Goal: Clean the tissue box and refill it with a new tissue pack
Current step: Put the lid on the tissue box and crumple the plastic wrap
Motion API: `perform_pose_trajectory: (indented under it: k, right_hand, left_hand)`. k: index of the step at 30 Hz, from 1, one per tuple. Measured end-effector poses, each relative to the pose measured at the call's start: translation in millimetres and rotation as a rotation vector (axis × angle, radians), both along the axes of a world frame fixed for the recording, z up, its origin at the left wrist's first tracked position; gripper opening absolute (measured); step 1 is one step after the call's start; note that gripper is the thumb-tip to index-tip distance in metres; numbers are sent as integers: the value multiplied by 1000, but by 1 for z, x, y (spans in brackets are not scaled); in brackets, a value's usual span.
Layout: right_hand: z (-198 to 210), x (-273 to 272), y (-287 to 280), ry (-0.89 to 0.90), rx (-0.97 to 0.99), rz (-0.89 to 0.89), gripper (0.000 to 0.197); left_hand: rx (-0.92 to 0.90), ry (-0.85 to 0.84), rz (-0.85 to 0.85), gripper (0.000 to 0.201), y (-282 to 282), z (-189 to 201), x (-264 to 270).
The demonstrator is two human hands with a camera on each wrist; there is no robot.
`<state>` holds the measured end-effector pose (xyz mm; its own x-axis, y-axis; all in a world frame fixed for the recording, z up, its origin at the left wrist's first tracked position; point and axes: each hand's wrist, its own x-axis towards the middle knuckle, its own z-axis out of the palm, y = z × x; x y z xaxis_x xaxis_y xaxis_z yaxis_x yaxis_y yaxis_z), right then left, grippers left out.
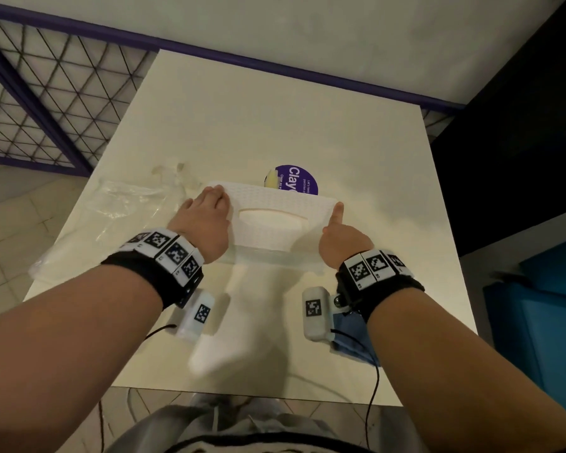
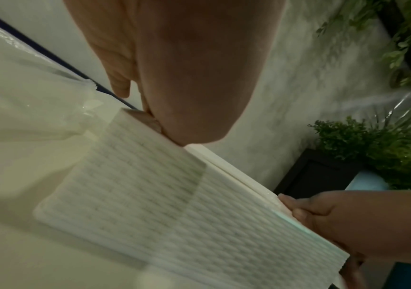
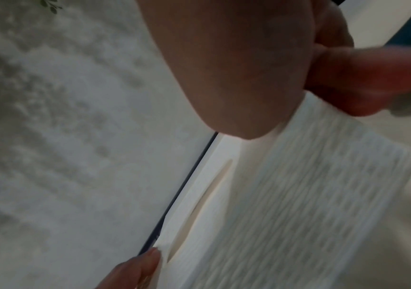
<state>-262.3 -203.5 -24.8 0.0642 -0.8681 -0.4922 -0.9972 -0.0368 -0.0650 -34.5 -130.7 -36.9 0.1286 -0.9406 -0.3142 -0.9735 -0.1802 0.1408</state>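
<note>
Pale cream worktop [image 1: 275, 119] set against a grey wall with a purple trim line; black wire mesh panel to the left. White rectangular plastic tissue box with a woven-textured shell [image 1: 275, 220] sits near the middle of the worktop, held between both hands, oval dispensing slot facing up with a pale tissue surface showing in it. Left hand [image 1: 206, 220] clasps the left end, its fingers [image 1: 214, 192] curled over the far top corner. Right hand [image 1: 339, 238] grips the right end, thumb upright against the far corner, other fingers wrapped round the side, as the left wrist view shows. Judged handling: light, stiff shell that will not crush, embossed weave giving fair grip; the smooth rim looks slicker. Best hold seems the two short ends, as now. A seam runs along the long edge in the left wrist view, so lid and base may part if lifted by the top alone. Crumpled clear plastic wrapper [image 1: 118, 204] lies just left; round purple sticker [image 1: 296, 179] behind the box, part hidden; folded blue cloth [image 1: 353, 338] near the front edge.
</note>
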Motion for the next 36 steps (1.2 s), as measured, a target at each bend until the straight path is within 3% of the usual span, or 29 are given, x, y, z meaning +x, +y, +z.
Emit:
perform_pose_trajectory:
  k: [2,3,6,8,12,18,21,29,36]
  right_hand:
    - [-4,10,2,91,-127,84,65]
    - [-9,18,5,52,-209,140,58]
    - [-22,45,20,-258,-329,178,34]
    - [-27,54,27,-295,-296,123,39]
    - [-31,64,24,-144,-213,114,50]
    - [-23,83,11,-80,-47,-34,50]
    - [-23,82,14,-99,-82,-20,56]
    - [-21,83,9,-118,-44,-18,47]
    - [-20,69,16,-285,-134,-8,39]
  left_hand:
    - [18,17,10,59,1,-1,0]
    - [15,24,11,59,2,-2,1]
    - [6,44,28,57,3,-3,1]
    - [7,55,28,56,3,-3,1]
    - [20,96,43,56,4,-4,2]
    - [11,124,58,56,4,-3,1]
    - [12,138,68,57,4,-3,-1]
    - [12,153,72,56,6,-3,0]
    - [2,173,80,56,6,-8,1]
